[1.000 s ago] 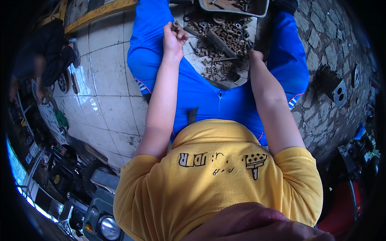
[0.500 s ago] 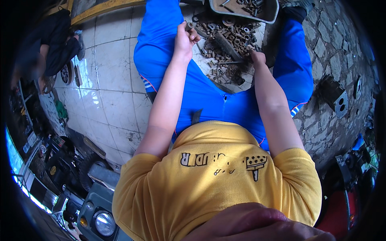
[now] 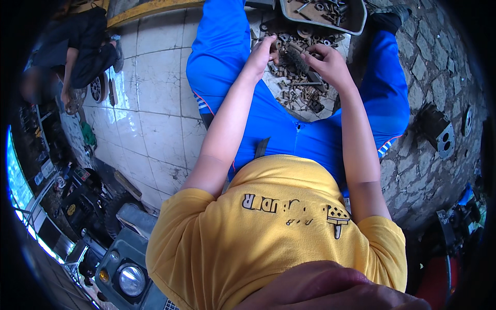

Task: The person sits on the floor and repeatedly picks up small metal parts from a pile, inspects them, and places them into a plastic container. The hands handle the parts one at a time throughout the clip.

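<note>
The right hand (image 3: 330, 66) has lifted off the pile and come in near the left hand (image 3: 259, 58), bringing two pieces close together. The right's nearly closed fingers seem to pinch a short rod (image 3: 296, 47); the left's curl around a small metal piece (image 3: 276, 45), partly hidden. Beneath, between blue-trousered legs (image 3: 217, 64), the pile of metal parts (image 3: 299, 94) lies on tiled floor (image 3: 160, 93); a tray (image 3: 356, 31) of bolts stands beyond.

1 brownish metal part (image 3: 277, 45) in the left grip (image 3: 261, 56), 1 dark, elongated piece (image 3: 297, 60) aslant beside the right grip (image 3: 330, 64)
</note>
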Tool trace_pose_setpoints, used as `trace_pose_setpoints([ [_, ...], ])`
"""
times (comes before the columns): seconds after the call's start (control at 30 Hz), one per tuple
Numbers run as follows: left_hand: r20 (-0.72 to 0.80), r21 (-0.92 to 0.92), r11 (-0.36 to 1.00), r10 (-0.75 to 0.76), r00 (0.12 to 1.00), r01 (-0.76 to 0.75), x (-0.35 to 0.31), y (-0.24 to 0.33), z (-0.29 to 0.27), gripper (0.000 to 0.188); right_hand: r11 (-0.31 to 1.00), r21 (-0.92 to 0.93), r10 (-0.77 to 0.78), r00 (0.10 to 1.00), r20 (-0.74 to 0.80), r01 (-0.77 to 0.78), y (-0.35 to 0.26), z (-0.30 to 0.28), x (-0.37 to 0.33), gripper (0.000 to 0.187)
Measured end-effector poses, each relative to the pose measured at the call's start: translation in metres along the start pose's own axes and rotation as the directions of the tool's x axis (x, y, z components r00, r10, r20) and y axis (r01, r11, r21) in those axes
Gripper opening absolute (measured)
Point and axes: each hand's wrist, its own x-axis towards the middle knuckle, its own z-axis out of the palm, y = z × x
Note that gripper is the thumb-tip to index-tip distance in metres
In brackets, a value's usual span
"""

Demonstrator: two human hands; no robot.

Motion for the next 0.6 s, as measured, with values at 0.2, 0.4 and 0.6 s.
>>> trace_pose_setpoints([
  [0.2, 0.065, -0.001, 1.0, -0.03, 0.997, 0.031, -0.003, -0.004, 0.007, 0.035, 0.993, -0.053, -0.111, 0.993, -0.041, 0.109, 0.008, 0.007, -0.002, 0.035],
  [0.4, 0.087, -0.029, 0.996, -0.077, 0.993, 0.08, -0.003, -0.008, 0.012, 0.031, 0.963, -0.151, -0.235, 0.971, -0.048, 0.225, 0.013, 0.01, -0.001, 0.033],
  [0.6, 0.095, 0.117, 0.993, -0.03, 0.995, 0.019, -0.002, -0.011, 0.008, 0.034, 0.861, -0.353, -0.415, 0.907, -0.07, 0.366, 0.015, 0.015, 0.002, 0.03],
])
